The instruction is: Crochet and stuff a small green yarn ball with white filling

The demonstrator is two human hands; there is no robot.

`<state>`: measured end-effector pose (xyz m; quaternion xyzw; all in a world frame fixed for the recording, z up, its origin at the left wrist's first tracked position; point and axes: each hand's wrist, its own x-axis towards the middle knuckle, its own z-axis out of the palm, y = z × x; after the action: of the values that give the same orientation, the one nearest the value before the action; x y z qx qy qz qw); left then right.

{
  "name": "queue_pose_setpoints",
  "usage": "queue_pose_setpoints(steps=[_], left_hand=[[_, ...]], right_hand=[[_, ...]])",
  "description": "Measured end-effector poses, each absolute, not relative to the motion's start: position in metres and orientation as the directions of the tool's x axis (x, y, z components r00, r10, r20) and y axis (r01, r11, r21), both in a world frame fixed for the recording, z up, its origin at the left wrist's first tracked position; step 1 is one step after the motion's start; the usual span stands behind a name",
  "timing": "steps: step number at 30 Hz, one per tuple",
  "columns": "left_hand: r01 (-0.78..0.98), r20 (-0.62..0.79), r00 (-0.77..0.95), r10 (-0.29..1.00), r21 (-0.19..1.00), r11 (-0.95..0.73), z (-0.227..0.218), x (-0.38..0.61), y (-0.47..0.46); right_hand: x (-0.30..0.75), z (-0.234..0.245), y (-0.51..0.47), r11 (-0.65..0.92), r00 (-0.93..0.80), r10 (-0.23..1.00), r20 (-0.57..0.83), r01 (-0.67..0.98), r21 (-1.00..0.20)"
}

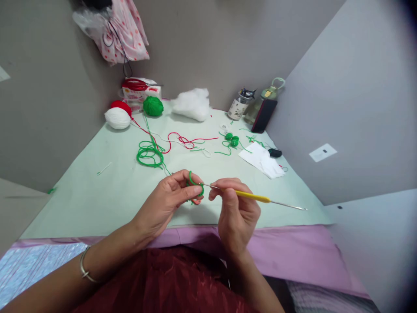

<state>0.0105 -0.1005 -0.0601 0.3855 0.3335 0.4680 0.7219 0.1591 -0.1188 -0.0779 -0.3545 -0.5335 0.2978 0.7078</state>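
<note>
My left hand is closed in a pinch on a small loop of green yarn just above the near table edge. My right hand is closed round a yellow-handled crochet hook; its metal tip pokes into the green loop, and its other metal end points right. The green strand runs back from my left hand to a loose coil of green yarn on the pale green table.
At the back lie a white yarn ball, a red ball, a green ball, white stuffing, a small box with red scissors, a jar, a dark phone. White paper and small green crocheted pieces lie right.
</note>
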Motion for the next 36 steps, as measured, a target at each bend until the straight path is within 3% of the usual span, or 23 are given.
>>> queue_pose_setpoints(steps=[10,17,24,36], left_hand=[[-0.435,-0.162,0.387,0.908,0.836,0.335,-0.059,0.0135,-0.1021],[-0.5,-0.198,0.376,0.905,0.779,0.378,-0.0649,0.0092,-0.103],[-0.506,-0.203,0.384,0.901,0.77,0.389,-0.0653,0.0069,-0.1011],[-0.487,-0.207,0.384,0.9,0.782,0.389,-0.0668,0.0088,-0.1017]], right_hand=[[0.1608,-0.0792,-0.1154,0.614,0.281,0.741,0.61,0.083,-0.785],[0.1651,-0.078,-0.1164,0.57,0.348,0.771,0.534,-0.002,-0.821],[0.1639,-0.0784,-0.1189,0.6,0.292,0.773,0.564,-0.045,-0.799],[0.163,-0.0802,-0.1181,0.579,0.296,0.774,0.56,0.027,-0.815]])
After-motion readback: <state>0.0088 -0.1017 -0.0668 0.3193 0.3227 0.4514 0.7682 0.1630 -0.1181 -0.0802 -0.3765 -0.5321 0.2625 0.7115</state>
